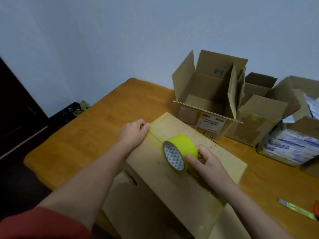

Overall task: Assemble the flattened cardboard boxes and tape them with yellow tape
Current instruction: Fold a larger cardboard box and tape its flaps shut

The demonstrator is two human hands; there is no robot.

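Resting in right grip (205,161): tape roll (181,150)

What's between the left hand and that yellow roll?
In the head view, only box top: its seam runs from left hand to tape roll.

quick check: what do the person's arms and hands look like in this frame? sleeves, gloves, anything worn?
Both hands are bare: no gloves, and no rings, watch or wristband visible on the left hand or the right hand. Both forearms are uncovered. A red sleeve shows on the left arm, ending above the elbow. The right arm leaves the frame before any sleeve appears.
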